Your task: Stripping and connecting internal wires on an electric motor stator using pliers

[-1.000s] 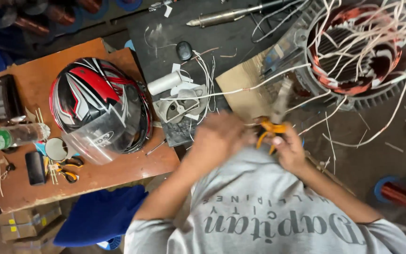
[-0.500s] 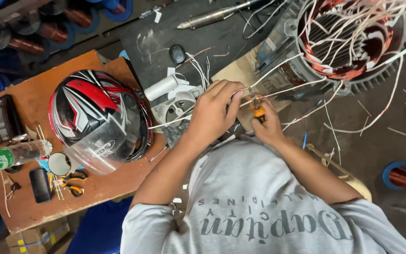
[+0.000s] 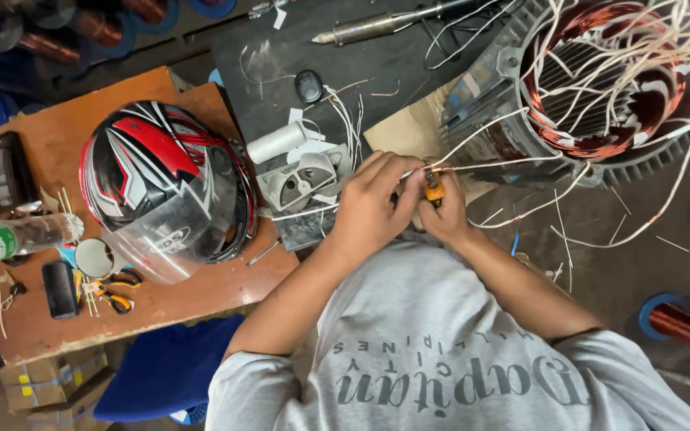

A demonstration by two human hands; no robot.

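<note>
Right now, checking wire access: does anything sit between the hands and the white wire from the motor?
Nothing visible does. The left hand and right hand already meet on the white wire, an orange-handled tool between them.

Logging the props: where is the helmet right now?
In the head view, the helmet sits at left on the wooden table, between the bottle and the left hand.

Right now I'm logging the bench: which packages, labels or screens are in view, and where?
Plastic bottle: far left, lying down, clear with a green label.
Cardboard boxes: bottom left under the wooden table, brown with yellow stickers.
Dark phone-like slab: on the table by the scissors; screen unlit.
</note>
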